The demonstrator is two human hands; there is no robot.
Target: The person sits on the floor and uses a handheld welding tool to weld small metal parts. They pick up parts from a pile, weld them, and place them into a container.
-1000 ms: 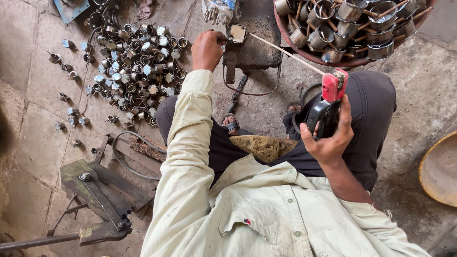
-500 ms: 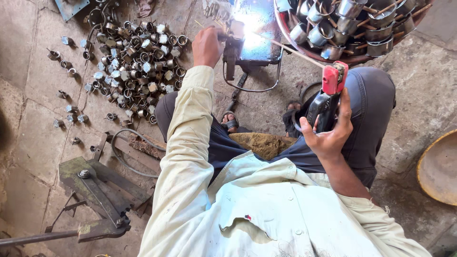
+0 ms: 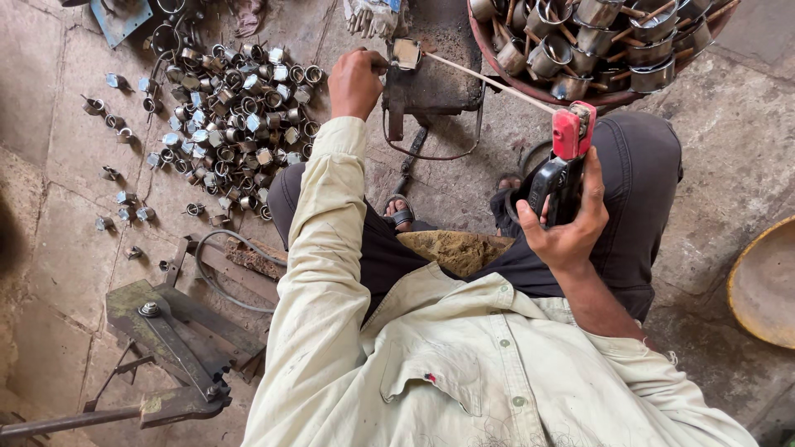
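Both hands are closed: the small metal piece [image 3: 407, 53] is best pinned firmly by the left hand [image 3: 356, 81] while the electrode holder [image 3: 563, 170], gripped by the right hand [image 3: 571, 228], is kept steady.

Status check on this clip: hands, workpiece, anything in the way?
Left hand pinching small metal piece on block. Right hand gripping electrode holder, rod tip at piece. Nothing blocking.
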